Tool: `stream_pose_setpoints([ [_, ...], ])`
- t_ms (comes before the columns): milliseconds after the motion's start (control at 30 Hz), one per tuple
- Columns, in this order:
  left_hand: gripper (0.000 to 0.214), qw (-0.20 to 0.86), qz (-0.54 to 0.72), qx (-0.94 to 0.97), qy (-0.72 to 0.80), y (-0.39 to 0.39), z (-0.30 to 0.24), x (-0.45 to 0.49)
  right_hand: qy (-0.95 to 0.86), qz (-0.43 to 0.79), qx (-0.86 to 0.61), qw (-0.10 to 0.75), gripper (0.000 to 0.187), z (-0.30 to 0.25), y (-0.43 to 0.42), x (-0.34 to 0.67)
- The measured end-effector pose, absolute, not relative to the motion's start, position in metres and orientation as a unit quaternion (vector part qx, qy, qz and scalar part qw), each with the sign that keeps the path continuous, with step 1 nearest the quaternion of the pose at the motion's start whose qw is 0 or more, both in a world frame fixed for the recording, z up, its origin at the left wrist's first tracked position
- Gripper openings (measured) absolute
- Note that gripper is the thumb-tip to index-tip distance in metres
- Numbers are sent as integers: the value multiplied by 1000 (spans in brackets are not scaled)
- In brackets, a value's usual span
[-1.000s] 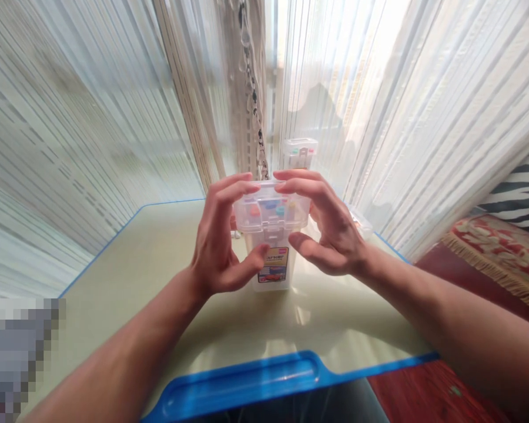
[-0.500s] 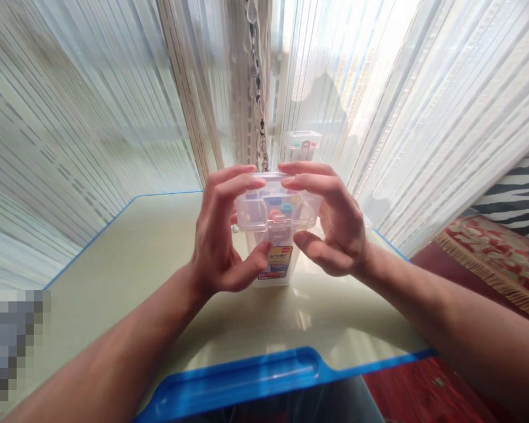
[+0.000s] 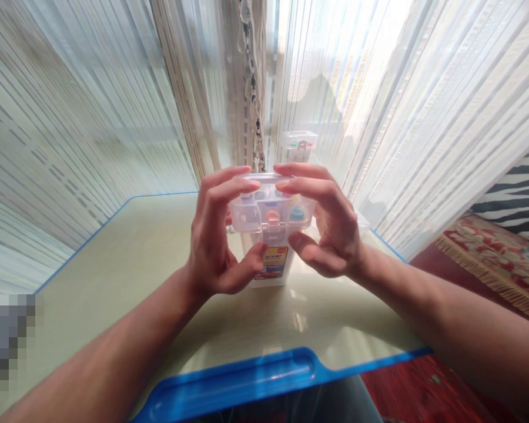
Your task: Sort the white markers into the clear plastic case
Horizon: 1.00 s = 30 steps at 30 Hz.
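A clear plastic marker box (image 3: pixel 272 282) stands upright on the table in front of me, a printed label on its front. Its see-through lid (image 3: pixel 247 218) sits on top, and coloured marker caps show through it. My left hand (image 3: pixel 218 235) is curled round the left side, fingertips on the lid's top and thumb by the front latch (image 3: pixel 275 236). Mirroring it, my right hand (image 3: pixel 328 226) has fingertips on the top and its thumb near the latch's right side. Whether the latch is fastened is unclear.
Behind stands another clear plastic box (image 3: pixel 298 147) with coloured pieces inside. The table (image 3: pixel 127 252) has a blue edge and a moulded blue tray groove (image 3: pixel 233 382) nearest me. String curtains (image 3: pixel 92 106) hang behind it, with a beaded strand. A patterned, fringed cover (image 3: pixel 489 258) lies at right.
Both hands keep the same grasp on the box. The whole view has shifted slightly, leaving hands and box a little further left, and the coloured caps show more clearly through the lid.
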<state>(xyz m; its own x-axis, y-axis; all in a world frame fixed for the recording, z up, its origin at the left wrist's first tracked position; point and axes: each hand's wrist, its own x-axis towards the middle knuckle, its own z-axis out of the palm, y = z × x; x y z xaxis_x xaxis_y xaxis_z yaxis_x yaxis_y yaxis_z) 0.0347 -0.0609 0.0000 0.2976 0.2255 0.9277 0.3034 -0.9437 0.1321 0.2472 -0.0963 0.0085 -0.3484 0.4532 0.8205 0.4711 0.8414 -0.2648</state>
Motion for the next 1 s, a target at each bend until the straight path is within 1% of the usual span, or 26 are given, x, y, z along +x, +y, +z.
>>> stream_pose_setpoints([
  [200, 68, 23, -572, -802, -174, -64, 1, 37, -822, -4, -275, 499, 61, 8, -96, 243],
  [467, 61, 21, -567, -807, -164, -67, 3, 38, -810, -21, -274, 517, 60, 5, -95, 239],
  [633, 57, 6, -567, -809, -157, -68, 2, 37, -809, -8, -227, 543, 53, 7, -95, 236],
  [800, 53, -10, -569, -809, -146, -70, 3, 37, -796, 5, -214, 566, 47, 9, -97, 232],
  [1000, 37, -74, -603, -778, -160, -78, 5, 42, -767, 21, -246, 592, 34, 9, -104, 225],
])
